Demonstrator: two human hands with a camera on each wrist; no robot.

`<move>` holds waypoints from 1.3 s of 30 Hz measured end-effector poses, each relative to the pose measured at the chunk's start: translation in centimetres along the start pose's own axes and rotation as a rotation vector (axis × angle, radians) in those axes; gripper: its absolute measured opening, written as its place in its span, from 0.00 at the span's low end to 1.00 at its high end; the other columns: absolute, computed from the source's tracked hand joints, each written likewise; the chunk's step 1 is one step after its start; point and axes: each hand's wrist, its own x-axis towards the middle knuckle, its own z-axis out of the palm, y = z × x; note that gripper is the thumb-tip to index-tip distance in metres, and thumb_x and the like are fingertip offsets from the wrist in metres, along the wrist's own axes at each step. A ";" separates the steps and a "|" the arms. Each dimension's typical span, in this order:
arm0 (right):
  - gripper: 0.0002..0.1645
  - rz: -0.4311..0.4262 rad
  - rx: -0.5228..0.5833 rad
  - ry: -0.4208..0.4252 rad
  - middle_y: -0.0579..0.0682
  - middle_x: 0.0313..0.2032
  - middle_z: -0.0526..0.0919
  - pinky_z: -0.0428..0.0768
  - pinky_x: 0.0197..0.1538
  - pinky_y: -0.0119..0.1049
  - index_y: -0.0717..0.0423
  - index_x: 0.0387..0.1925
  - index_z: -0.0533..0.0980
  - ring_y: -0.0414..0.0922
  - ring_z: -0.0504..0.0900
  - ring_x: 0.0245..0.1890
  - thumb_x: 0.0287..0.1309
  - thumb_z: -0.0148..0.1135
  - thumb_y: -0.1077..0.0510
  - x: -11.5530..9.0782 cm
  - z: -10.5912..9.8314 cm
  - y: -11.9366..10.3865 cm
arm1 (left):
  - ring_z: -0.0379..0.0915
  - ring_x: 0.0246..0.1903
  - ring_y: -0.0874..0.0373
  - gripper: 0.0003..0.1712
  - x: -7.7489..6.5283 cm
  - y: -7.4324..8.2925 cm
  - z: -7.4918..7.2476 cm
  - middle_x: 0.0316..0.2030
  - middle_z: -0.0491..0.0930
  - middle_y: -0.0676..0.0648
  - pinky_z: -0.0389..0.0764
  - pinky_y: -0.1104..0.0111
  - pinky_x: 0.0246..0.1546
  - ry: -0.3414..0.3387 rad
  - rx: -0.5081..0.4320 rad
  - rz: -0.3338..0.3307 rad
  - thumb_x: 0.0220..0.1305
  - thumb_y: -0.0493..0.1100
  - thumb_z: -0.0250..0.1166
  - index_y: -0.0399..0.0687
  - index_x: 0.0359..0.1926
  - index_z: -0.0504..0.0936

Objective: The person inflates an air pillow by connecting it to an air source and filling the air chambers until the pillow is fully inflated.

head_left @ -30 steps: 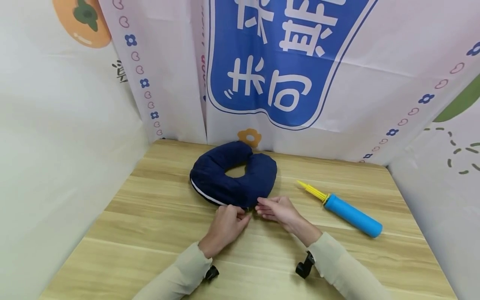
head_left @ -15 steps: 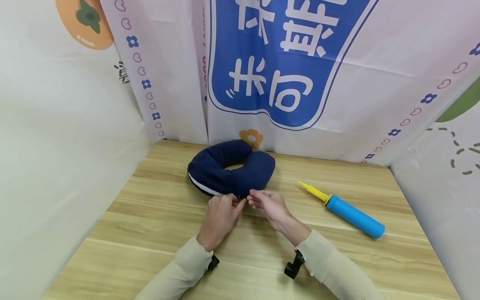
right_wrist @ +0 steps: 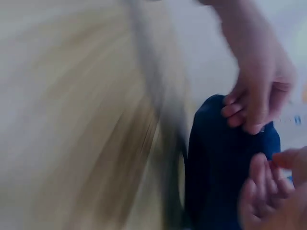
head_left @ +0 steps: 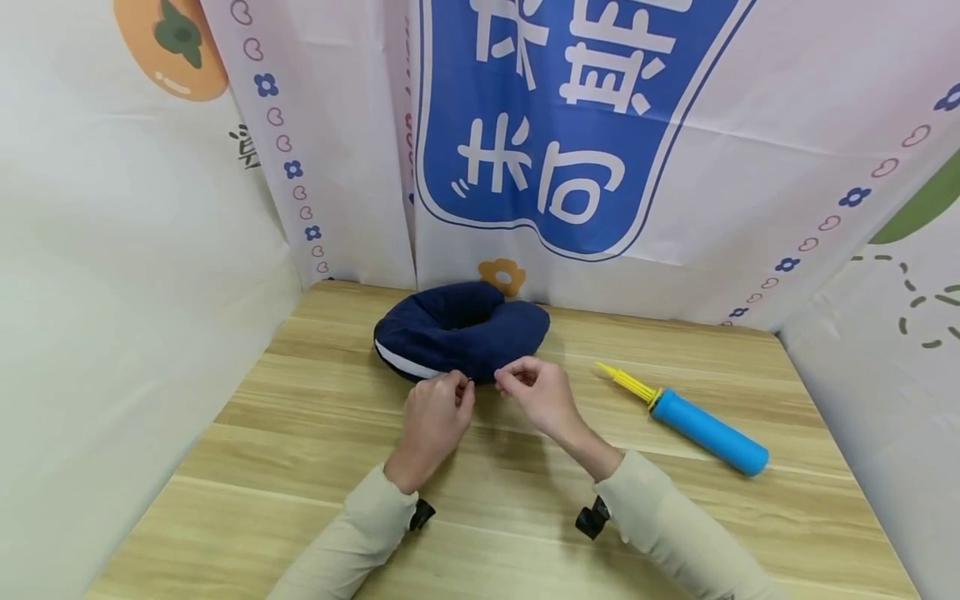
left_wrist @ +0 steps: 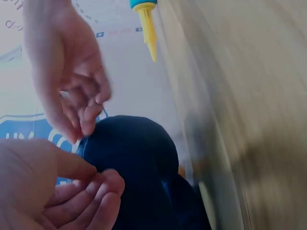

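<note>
A navy U-shaped neck pillow [head_left: 480, 343] rests on the wooden table, its rounded side toward me and that front edge tipped up. Along its left front edge runs a white strip [head_left: 405, 362]. My left hand [head_left: 433, 418] pinches the seam at the middle of this edge between thumb and curled fingers. Just to the right, thumb and index finger of my right hand [head_left: 543, 397] come together at the same edge. Both hands [left_wrist: 72, 203] partly hide the seam in the left wrist view, and what lies between the right fingertips is hidden.
To the right on the table [head_left: 315, 433] lies a hand pump with a blue barrel [head_left: 708, 432] and a yellow nozzle [head_left: 626, 381]. A printed cloth [head_left: 360, 167] hangs behind the pillow. White walls stand at both sides.
Both hands have moved forward and up along with the pillow's front edge, which tilts higher. The pillow's centre opening looks narrower, and more of the white strip shows. The pump lies still.
</note>
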 end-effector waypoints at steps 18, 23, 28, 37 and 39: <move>0.08 -1.027 -0.787 0.144 0.52 0.43 0.85 0.83 0.44 0.38 0.58 0.41 0.86 0.48 0.81 0.42 0.61 0.77 0.62 1.8 0.0 1.9 | 0.76 0.22 0.63 0.09 0.2 0.1 -1.1 0.23 0.83 0.52 0.78 0.73 0.26 -0.045 -0.157 0.080 0.69 0.35 0.68 0.45 0.29 0.85; 0.08 -1.061 -0.792 0.152 0.51 0.41 0.86 0.83 0.44 0.37 0.58 0.39 0.86 0.46 0.83 0.41 0.59 0.77 0.63 2.0 0.1 1.8 | 0.75 0.21 0.64 0.09 0.1 -0.2 -1.3 0.22 0.82 0.53 0.77 0.73 0.25 -0.032 -0.124 0.101 0.68 0.35 0.69 0.46 0.28 0.85; 0.08 -1.077 -0.792 0.150 0.51 0.40 0.86 0.83 0.43 0.37 0.58 0.38 0.86 0.46 0.83 0.39 0.58 0.78 0.63 1.9 0.0 1.6 | 0.73 0.21 0.65 0.09 0.0 -0.7 -1.6 0.21 0.81 0.55 0.76 0.74 0.24 -0.034 -0.100 0.137 0.66 0.35 0.71 0.47 0.27 0.85; 0.10 -1.058 -0.807 0.114 0.52 0.39 0.86 0.84 0.45 0.37 0.60 0.38 0.85 0.47 0.83 0.39 0.55 0.79 0.66 1.6 -1.6 2.6 | 0.74 0.21 0.67 0.10 -0.4 -2.6 -2.2 0.22 0.82 0.56 0.76 0.76 0.25 -0.052 -0.121 0.157 0.63 0.34 0.73 0.50 0.26 0.84; 0.10 -1.039 -0.810 0.116 0.52 0.39 0.86 0.84 0.46 0.38 0.60 0.38 0.85 0.47 0.83 0.40 0.54 0.79 0.67 1.4 -2.2 2.9 | 0.73 0.21 0.68 0.10 -0.5 -3.0 -2.4 0.22 0.82 0.56 0.76 0.76 0.25 -0.071 -0.132 0.132 0.64 0.34 0.73 0.50 0.26 0.85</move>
